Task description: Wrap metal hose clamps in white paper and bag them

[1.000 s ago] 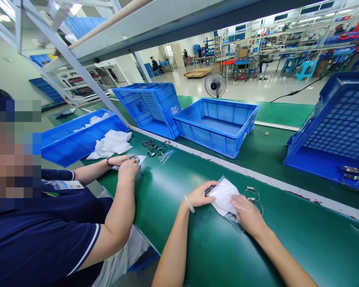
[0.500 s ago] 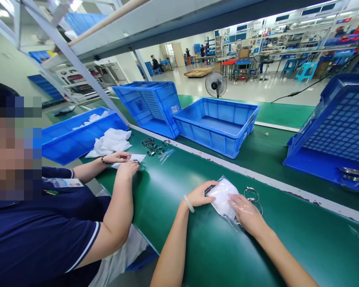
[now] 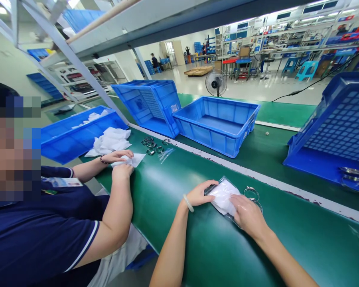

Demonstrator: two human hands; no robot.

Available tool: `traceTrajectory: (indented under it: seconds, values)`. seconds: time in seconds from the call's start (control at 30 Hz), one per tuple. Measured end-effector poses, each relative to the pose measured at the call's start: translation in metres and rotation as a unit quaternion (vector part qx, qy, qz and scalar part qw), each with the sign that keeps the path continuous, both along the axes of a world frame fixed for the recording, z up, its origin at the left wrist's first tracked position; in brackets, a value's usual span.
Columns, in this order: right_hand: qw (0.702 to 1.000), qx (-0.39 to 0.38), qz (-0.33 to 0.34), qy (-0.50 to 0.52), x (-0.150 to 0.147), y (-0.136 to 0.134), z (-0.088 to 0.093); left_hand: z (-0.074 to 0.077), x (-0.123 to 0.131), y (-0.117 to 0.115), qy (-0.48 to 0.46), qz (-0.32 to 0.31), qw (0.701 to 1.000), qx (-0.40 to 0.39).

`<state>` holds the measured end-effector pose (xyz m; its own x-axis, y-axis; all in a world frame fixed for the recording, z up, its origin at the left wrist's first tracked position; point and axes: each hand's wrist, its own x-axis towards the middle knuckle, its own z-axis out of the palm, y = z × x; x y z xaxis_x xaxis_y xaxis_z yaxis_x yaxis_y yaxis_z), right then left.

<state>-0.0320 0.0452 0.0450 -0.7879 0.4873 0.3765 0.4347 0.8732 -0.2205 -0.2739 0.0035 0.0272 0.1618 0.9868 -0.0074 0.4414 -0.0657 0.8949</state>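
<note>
A clear plastic bag (image 3: 223, 180) with a white wrapped packet (image 3: 224, 196) in it lies on the green worktop. My left hand (image 3: 201, 194) grips the bag's left edge between thumb and fingers, beside a dark strip there. On the other side my right hand (image 3: 250, 217) closes over the right end of bag and packet; its fingertips are partly hidden, and I cannot tell whether they are inside the plastic. Just beyond that hand lie metal hose clamps: one round clamp (image 3: 251, 194) in plain sight and another partly covered by the hand.
At my left, a co-worker's hands (image 3: 122, 161) work on a white sheet. Near them lie a white pile (image 3: 109, 141), several hose clamps (image 3: 150, 142) and clear bags (image 3: 166, 155). Blue crates (image 3: 217, 125) line the far side; a tilted crate (image 3: 332, 131) stands right.
My right hand's fingers have curled in more tightly at the bag's right end. My left hand stays in place. The co-worker's hands have folded the white sheet over.
</note>
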Motion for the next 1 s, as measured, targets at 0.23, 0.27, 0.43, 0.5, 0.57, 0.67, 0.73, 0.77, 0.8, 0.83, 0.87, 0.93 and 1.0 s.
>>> traceTrajectory:
  seconds: [0.23,0.27,0.43,0.5,0.57,0.67,0.73,0.77,0.8,0.83,0.87,0.93,1.0]
  values:
    - [0.998,0.049,-0.004,0.050,-0.003,-0.007,0.031,0.005,0.000,-0.002,-0.047,0.024,0.998,-0.022]
    - [0.997,0.045,-0.005,0.059,-0.004,-0.008,0.038,0.006,0.000,-0.003,-0.061,0.024,0.998,-0.024]
    - [0.999,-0.027,-0.014,0.017,-0.011,-0.011,0.072,0.003,-0.001,-0.002,-0.112,0.022,0.993,-0.029]
    - [0.997,-0.063,-0.023,-0.027,-0.012,-0.012,0.083,0.002,-0.001,-0.002,-0.130,0.018,0.991,-0.032]
    - [0.995,-0.092,-0.024,-0.043,-0.012,-0.013,0.090,0.003,0.000,-0.002,-0.151,0.014,0.988,-0.032]
    - [0.992,-0.123,-0.015,-0.029,-0.008,-0.016,0.095,0.006,0.001,-0.002,-0.185,0.003,0.982,-0.030]
    - [0.991,-0.137,-0.006,-0.013,-0.006,-0.017,0.097,0.008,0.002,-0.003,-0.202,-0.008,0.979,-0.029]
    - [0.990,-0.139,-0.004,-0.006,-0.005,-0.018,0.098,0.009,0.003,-0.003,-0.208,-0.014,0.978,-0.030]
    - [0.990,-0.140,-0.004,-0.002,-0.005,-0.019,0.100,0.010,0.003,-0.003,-0.214,-0.020,0.976,-0.032]
    - [0.990,-0.140,-0.006,-0.001,-0.004,-0.019,0.101,0.011,0.004,-0.003,-0.220,-0.025,0.975,-0.034]
    - [0.990,-0.142,-0.010,-0.007,-0.005,-0.020,0.104,0.011,0.004,-0.004,-0.228,-0.031,0.973,-0.036]
    - [0.988,-0.147,-0.017,-0.037,-0.005,-0.021,0.109,0.012,0.003,-0.004,-0.244,-0.042,0.968,-0.038]
    - [0.984,-0.155,-0.027,-0.082,-0.006,-0.023,0.116,0.012,0.003,-0.004,-0.254,-0.052,0.965,-0.039]
